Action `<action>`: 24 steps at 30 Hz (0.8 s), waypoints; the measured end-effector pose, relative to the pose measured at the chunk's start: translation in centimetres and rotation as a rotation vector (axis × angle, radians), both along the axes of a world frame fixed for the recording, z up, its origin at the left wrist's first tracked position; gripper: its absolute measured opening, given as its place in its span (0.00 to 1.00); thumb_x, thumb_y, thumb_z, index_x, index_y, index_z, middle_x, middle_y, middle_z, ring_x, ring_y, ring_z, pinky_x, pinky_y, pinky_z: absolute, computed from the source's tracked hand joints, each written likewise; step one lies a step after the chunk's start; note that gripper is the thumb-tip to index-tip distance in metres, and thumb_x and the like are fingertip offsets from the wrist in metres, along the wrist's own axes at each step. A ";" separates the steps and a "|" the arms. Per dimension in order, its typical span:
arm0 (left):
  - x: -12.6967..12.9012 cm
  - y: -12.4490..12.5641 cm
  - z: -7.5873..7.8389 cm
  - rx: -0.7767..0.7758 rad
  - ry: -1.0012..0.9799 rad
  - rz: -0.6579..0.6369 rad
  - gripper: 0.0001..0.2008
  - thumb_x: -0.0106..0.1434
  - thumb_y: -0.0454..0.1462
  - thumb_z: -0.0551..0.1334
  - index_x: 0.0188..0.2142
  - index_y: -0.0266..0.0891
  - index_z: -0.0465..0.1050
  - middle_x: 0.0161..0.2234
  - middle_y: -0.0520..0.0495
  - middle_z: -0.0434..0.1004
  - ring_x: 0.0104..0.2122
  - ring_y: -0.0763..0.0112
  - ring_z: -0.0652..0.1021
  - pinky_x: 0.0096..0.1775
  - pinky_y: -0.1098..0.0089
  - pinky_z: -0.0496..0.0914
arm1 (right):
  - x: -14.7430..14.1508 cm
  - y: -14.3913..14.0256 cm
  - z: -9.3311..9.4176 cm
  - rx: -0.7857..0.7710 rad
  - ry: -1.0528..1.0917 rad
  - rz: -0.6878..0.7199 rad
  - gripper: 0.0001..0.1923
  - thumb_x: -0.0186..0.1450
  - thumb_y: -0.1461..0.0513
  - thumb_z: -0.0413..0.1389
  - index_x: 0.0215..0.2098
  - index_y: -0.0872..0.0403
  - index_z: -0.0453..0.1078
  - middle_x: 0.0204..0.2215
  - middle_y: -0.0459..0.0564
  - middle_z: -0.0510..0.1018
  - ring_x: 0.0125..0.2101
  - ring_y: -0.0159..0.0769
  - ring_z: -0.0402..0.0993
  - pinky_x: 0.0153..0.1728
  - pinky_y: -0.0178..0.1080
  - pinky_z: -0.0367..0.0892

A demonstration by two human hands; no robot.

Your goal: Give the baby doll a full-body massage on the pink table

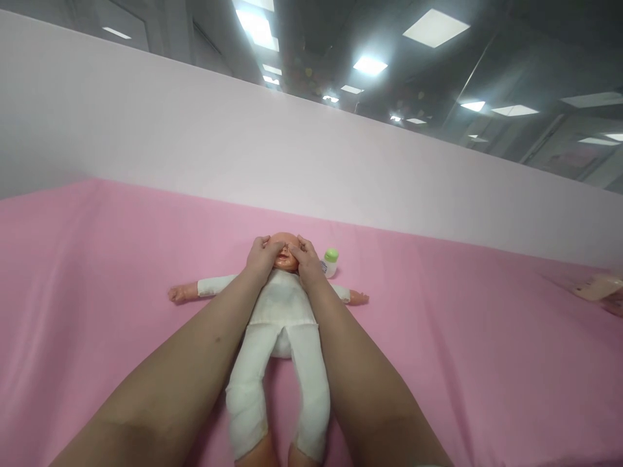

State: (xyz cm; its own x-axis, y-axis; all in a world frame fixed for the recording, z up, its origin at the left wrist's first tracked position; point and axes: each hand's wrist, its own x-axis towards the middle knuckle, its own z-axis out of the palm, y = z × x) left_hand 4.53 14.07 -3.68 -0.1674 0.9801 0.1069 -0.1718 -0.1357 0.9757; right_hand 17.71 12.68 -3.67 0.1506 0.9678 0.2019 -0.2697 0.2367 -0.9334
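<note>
Currently the doll's head is clasped by fingers of left hand and right hand; the bottle at three o'clock could be toppled by an elbow sweep.

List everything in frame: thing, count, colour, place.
doll: 1, white suit, lying on its back mid-cloth, arms spread, head away from the camera
bottle: 1, small, white with green cap, on the cloth just right of the doll's head
cloth: 1, pink, covers the whole surface
wall: 1, pale pink panel, behind the cloth
packet: 1, clear wrap with something pale inside, far right edge, contents unclear
ceiling lights: several, white, overhead
left hand: 1, on the left side of the doll's face, fingers on it
right hand: 1, on the right side of the doll's face, fingers on it
</note>
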 end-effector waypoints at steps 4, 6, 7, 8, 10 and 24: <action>0.0 0.2 -0.3 -0.021 0.034 0.032 0.31 0.53 0.44 0.72 0.55 0.41 0.69 0.52 0.40 0.76 0.51 0.54 0.77 0.51 0.61 0.71 | 0.0 0.4 -0.1 -0.012 -0.101 -0.063 0.36 0.53 0.52 0.68 0.58 0.48 0.66 0.53 0.50 0.76 0.51 0.42 0.74 0.53 0.45 0.70; 0.1 0.2 -0.2 -0.027 0.036 0.028 0.30 0.54 0.45 0.71 0.55 0.41 0.69 0.52 0.40 0.76 0.52 0.54 0.77 0.52 0.61 0.71 | -0.1 0.6 0.0 -0.029 -0.146 -0.109 0.35 0.54 0.51 0.68 0.57 0.48 0.66 0.51 0.50 0.76 0.49 0.42 0.75 0.51 0.43 0.70; 0.1 0.2 -0.2 -0.032 0.033 0.022 0.29 0.55 0.45 0.70 0.54 0.41 0.69 0.51 0.40 0.77 0.51 0.55 0.77 0.51 0.61 0.71 | -0.1 0.6 0.0 -0.043 -0.169 -0.131 0.35 0.54 0.50 0.68 0.56 0.48 0.66 0.50 0.50 0.76 0.48 0.42 0.75 0.50 0.43 0.71; 0.2 0.3 -0.1 -0.038 0.028 0.017 0.28 0.55 0.45 0.70 0.53 0.41 0.69 0.50 0.40 0.78 0.51 0.55 0.78 0.51 0.61 0.71 | -0.1 0.6 0.1 -0.058 -0.193 -0.156 0.34 0.54 0.49 0.68 0.56 0.48 0.67 0.50 0.50 0.76 0.47 0.42 0.75 0.50 0.43 0.71; 0.3 0.3 0.0 -0.048 0.012 0.005 0.26 0.56 0.45 0.69 0.52 0.41 0.69 0.48 0.40 0.78 0.49 0.56 0.78 0.50 0.61 0.72 | -0.1 0.7 0.1 -0.078 -0.231 -0.200 0.31 0.55 0.49 0.67 0.54 0.49 0.68 0.49 0.51 0.76 0.46 0.42 0.76 0.50 0.43 0.70; 0.2 -2.0 1.8 -0.078 -0.206 -0.123 0.24 0.58 0.41 0.65 0.54 0.42 0.67 0.46 0.43 0.78 0.44 0.59 0.80 0.46 0.60 0.76 | 0.8 -0.7 0.5 -0.038 0.138 0.026 0.28 0.53 0.61 0.62 0.53 0.49 0.72 0.56 0.47 0.76 0.54 0.43 0.73 0.57 0.47 0.69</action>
State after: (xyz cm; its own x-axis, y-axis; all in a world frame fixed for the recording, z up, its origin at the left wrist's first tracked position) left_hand 4.74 12.05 -1.91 -0.0563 0.9984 0.0063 -0.3786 -0.0272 0.9252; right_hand 18.53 11.98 -3.21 0.1492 0.9782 0.1446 -0.4016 0.1936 -0.8951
